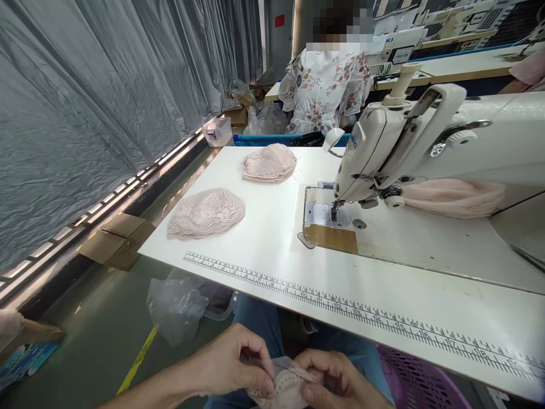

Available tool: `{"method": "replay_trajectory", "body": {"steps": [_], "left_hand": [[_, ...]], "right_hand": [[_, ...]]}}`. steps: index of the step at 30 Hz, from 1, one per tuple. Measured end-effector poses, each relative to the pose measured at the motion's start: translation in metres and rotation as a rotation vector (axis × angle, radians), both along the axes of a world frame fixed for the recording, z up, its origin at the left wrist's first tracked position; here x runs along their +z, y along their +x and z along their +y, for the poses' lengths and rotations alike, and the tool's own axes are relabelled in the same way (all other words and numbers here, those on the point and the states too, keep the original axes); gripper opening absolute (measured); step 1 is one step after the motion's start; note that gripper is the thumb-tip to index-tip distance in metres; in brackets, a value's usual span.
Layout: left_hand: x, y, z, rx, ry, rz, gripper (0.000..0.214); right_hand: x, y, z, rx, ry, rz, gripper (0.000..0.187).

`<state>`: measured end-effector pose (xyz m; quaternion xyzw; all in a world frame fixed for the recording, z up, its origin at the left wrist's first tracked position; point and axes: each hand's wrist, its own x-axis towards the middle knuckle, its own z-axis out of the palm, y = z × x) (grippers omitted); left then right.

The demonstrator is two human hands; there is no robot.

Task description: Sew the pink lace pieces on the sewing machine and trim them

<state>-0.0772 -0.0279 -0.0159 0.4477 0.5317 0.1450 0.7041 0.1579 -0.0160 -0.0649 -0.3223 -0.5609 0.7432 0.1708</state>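
Over my lap, my left hand (pixel 244 363) pinches one side of a pale pink lace fabric piece (pixel 286 386). The other side is gripped between the thumb and fingers of my right hand (pixel 332 379). A scalloped lace edge shows between the two hands, while the lower part runs out of the picture. Beyond them on the white sewing table (pixel 264 244) lie a stack of beige lace pieces (pixel 208 213) and, farther back, a stack of plain pink fabric pieces (pixel 271 163). To the right stands a white sewing machine (pixel 374 147).
A ruler scale (pixel 336 304) runs along the table's front edge. More pink fabric (pixel 453 196) lies under the machine arm. A purple basket (pixel 419 378) is below the table at right, a plastic bag (pixel 176 307) at left. Another person (pixel 323 91) sits behind the table.
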Motion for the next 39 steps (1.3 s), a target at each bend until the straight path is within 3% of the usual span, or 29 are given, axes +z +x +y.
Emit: {"method": "replay_trajectory", "body": {"steps": [3,9,18,21,24,31,39], "left_hand": [[0.005,0.000,0.001,-0.035,0.043,0.033,0.020],[0.008,0.000,0.000,-0.043,0.065,0.043,0.015],[0.006,-0.004,0.005,-0.124,0.147,0.117,0.036],[0.008,-0.010,0.006,-0.195,0.069,0.075,0.042],[0.007,-0.014,0.004,-0.216,-0.006,0.035,0.037],[0.007,-0.015,0.006,-0.239,0.010,0.018,0.022],[-0.004,-0.013,0.003,-0.185,-0.091,-0.096,0.058]], "right_hand": [[0.002,0.001,0.001,-0.004,0.074,-0.092,0.042],[0.009,-0.005,0.006,0.070,0.088,-0.081,0.049],[0.005,-0.012,0.009,0.075,0.046,-0.080,0.051],[0.000,-0.008,0.010,0.068,0.012,-0.031,0.044],[-0.004,-0.002,0.012,0.089,-0.054,0.036,0.042],[-0.004,0.005,0.014,0.116,-0.104,0.073,0.041],[-0.008,0.001,0.014,0.106,-0.164,0.103,0.043]]}}
